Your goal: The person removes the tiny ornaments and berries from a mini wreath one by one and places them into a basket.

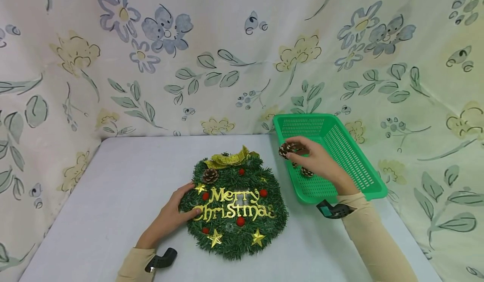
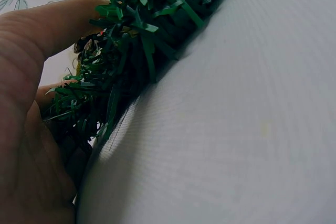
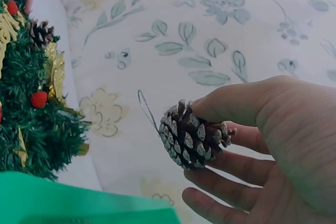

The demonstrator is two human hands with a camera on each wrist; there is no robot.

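A green wreath [image 1: 236,242] with gold "Merry Christmas" lettering, gold stars, red balls, a gold bow and a pine cone [image 1: 210,175] lies on the white table. My left hand [image 1: 172,214] grips its left edge, thumb on top near the lettering; in the left wrist view that hand [image 2: 31,77] curls round the green tinsel [image 2: 142,30]. Over the left rim of the green basket, my right hand [image 1: 317,160] pinches a second pine cone [image 1: 287,150]. The right wrist view shows this cone [image 3: 189,135], with a silver loop, between thumb and fingers of the hand [image 3: 294,145].
The green basket [image 1: 340,191] stands at the table's right side, with at least one more pine cone [image 1: 307,172] inside. A floral cloth [image 1: 227,80] hangs behind the white table [image 1: 124,181].
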